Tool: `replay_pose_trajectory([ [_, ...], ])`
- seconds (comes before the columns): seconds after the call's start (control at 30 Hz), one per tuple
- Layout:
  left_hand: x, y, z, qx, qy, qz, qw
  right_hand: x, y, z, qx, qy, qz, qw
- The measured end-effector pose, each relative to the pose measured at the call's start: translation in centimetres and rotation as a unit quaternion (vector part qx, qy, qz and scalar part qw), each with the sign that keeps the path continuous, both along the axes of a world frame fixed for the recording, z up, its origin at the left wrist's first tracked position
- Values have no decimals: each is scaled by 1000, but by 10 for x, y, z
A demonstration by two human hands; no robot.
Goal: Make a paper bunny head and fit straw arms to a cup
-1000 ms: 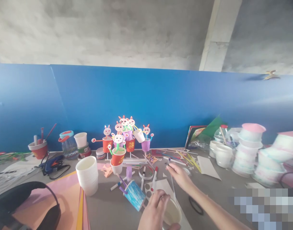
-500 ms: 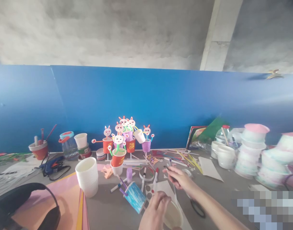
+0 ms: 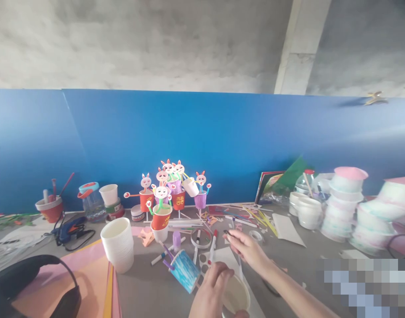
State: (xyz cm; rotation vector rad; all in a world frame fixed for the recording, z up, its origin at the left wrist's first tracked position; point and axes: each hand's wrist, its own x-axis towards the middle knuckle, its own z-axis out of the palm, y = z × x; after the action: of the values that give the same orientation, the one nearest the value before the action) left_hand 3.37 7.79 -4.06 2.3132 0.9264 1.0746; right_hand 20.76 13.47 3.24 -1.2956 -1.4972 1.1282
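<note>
My left hand (image 3: 213,287) grips a pale paper cup (image 3: 236,295) at the bottom edge of the view, its open mouth tilted up toward me. Fingers wrap the cup's left side. Ahead and to the right, my right hand (image 3: 247,247) is closed in a pinch on a small dark-tipped thing (image 3: 227,232); most of it is hidden by the fingers. Just left of my left hand lies a blue-coloured paper cup (image 3: 185,270) on its side, with purple strips sticking out. White paper with round cut-outs (image 3: 226,256) lies beneath and beyond the cup I hold.
A stack of white cups (image 3: 118,245) stands left, by coloured paper (image 3: 92,282) and black headphones (image 3: 39,269). Rabbit-faced cup figures (image 3: 162,216) stand at the back. Markers (image 3: 213,247), tape (image 3: 202,238) and paper scraps lie mid-table. Painted cup stacks (image 3: 343,207) rise at right.
The whole view has shifted slightly, so most things sit a little further left. My hands keep nearly the same pose, the left still on the cup.
</note>
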Motion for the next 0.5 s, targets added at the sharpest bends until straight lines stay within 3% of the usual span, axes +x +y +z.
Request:
replay_pose_trajectory([
  [0.2, 1, 0, 2, 1, 2, 2, 1000, 0, 0, 5, -4, -6, 4, 1000],
  [0.5, -11, -15, 35, -64, 27, -22, 997, 9, -31, 16, -37, 2, 42, 998],
])
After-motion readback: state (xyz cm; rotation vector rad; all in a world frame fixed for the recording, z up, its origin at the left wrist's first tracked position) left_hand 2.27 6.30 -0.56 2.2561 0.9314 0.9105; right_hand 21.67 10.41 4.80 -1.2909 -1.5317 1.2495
